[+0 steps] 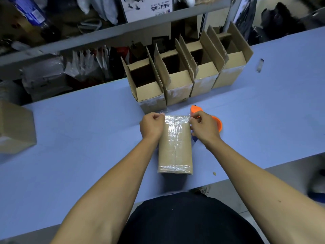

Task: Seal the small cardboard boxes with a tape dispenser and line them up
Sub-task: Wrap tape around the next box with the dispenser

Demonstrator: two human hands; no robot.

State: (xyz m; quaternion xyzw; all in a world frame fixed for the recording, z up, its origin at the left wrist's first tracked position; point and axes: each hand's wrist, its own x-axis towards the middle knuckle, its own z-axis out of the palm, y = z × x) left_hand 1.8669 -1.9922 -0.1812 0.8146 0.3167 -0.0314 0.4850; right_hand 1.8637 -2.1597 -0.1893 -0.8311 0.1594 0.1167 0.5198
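While the left hand (pixel 151 124) curls its fingers round the free end of clear tape at the far left corner of a small cardboard box (pixel 175 145), the right hand (pixel 204 126) holds an orange tape dispenser (pixel 207 117) at the box's far right corner, so both grips are closed: the left pinches tape against the cardboard and the right wraps the dispenser. A strip of tape (pixel 176 118) is stretched between them across the far end of the box, which lies closed near the middle of the blue surface (pixel 88 138), a little in from its near edge. A lengthwise strip already runs down the centre seam, and a cross strip (pixel 175 167) covers the near end, so this far-end strip looks like the last piece for this side; it probably needs only cutting and pressing down. Beyond the hands, along the far edge of the surface, a row of four boxes (pixel 186 73) stands side by side, touching, with tape showing at their lower edges and their top flaps upright and open. I judge that the bottoms are being sealed and the boxes then stood in that row, so four are done and this is the fifth, still to be turned and set at the row's end. Another cardboard box (pixel 15 127) sits at the left edge; whether it belongs to the job I cannot tell.
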